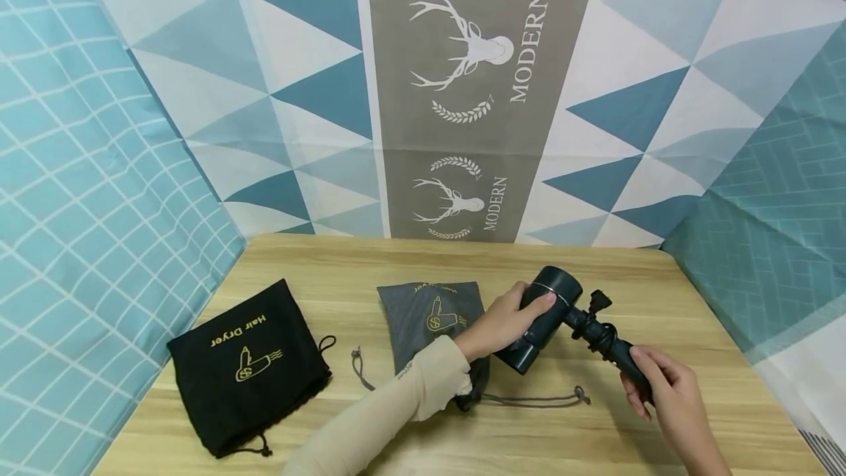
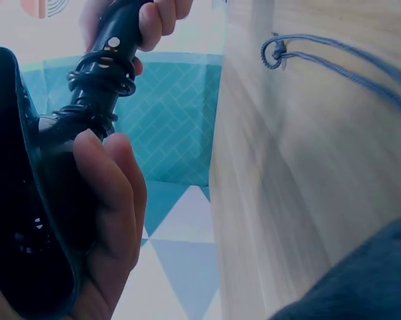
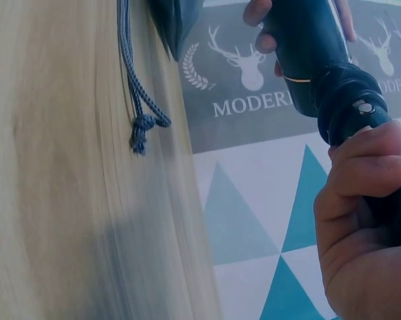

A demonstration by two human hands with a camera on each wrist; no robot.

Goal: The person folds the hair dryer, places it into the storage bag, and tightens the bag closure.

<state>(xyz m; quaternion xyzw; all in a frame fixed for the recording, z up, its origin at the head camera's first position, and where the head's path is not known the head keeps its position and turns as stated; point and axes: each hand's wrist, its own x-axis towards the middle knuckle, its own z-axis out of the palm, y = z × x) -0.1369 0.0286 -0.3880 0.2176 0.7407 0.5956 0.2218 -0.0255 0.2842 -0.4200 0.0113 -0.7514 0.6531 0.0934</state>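
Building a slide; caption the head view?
Hair dryer in left hand and right hand, gray pouch and black pouch lying on the table.

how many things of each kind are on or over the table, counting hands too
Drawstring bags: 2 (black bag, grey bag)
Hair dryer: 1
Hands: 2 (left hand, right hand)
Total: 5

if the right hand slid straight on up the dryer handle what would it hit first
Likely the cord wound round the handle, just ahead of the right hand; the gap is hard to judge.
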